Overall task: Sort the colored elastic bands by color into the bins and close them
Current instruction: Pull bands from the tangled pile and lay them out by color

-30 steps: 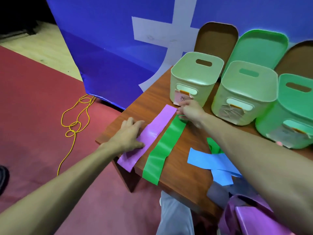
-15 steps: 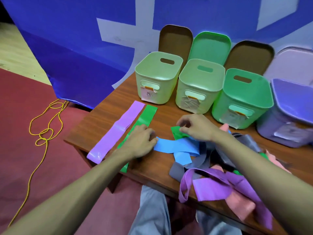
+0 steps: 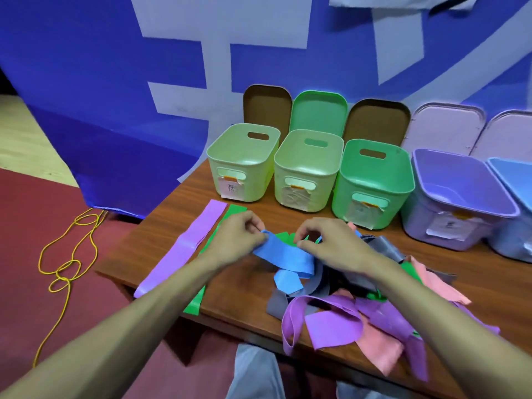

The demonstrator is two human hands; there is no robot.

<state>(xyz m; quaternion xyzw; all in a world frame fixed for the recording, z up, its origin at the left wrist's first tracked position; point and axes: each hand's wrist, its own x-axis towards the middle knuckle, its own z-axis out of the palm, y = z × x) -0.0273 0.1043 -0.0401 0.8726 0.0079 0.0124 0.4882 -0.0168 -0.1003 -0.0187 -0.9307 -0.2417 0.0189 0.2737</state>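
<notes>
A blue elastic band (image 3: pixel 288 259) lies at the table's middle; my left hand (image 3: pixel 236 237) pinches its left end and my right hand (image 3: pixel 325 240) pinches its upper edge. Left of my hands a purple band (image 3: pixel 187 249) and a green band (image 3: pixel 236 210) lie flat side by side. A tangled pile of purple, pink, grey and green bands (image 3: pixel 359 312) spreads to the right. Behind stand open bins: two pale green (image 3: pixel 241 162) (image 3: pixel 306 168), a darker green one (image 3: pixel 374 182), a purple one (image 3: pixel 457 197) and a blue one (image 3: pixel 515 180).
Lids lean against the blue backdrop behind the bins: brown (image 3: pixel 266 106), green (image 3: pixel 318 110), brown (image 3: pixel 375 122), pale lilac (image 3: pixel 446 128). The wooden table (image 3: pixel 178 208) ends at a left corner. A yellow cord (image 3: pixel 66 263) lies on the red floor.
The view swung right, bringing the purple and blue bins in. Both hands left the flat purple and green bands and came together on the blue band, lifting its end.
</notes>
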